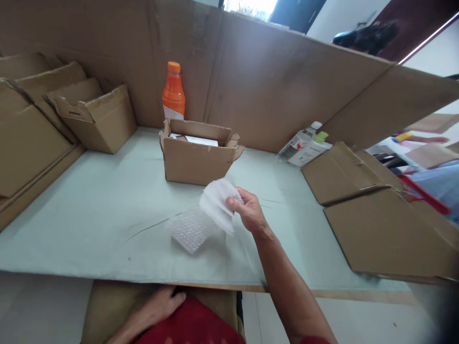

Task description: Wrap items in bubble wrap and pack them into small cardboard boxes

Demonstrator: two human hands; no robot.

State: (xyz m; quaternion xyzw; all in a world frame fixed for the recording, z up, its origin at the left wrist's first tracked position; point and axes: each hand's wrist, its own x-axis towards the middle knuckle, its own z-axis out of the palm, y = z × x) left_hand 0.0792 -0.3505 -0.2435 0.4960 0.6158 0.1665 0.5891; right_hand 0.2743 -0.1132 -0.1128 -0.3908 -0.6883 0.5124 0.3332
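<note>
My right hand [248, 206] is closed, pinching a thin white packing foam sheet [218, 203] between thumb and fingers above the table. A piece of bubble wrap [190, 230] is just below and left of the sheet; whether the two are joined I cannot tell. Behind them a small open cardboard box [199, 162] stands upright, with something white and flat inside. Down at my lap, below the table's front edge, lies my left hand [167, 301]. Its thumb shows, but most of its fingers are hidden, and I see nothing in it.
An orange bottle [174, 93] stands behind the small box. Several cardboard boxes [103, 117] line the left side. At the right, a clear bottle [299, 142] and a white pouch [311, 152] lean near more cardboard boxes [387, 224]. Tall cardboard panels [272, 81] wall the back.
</note>
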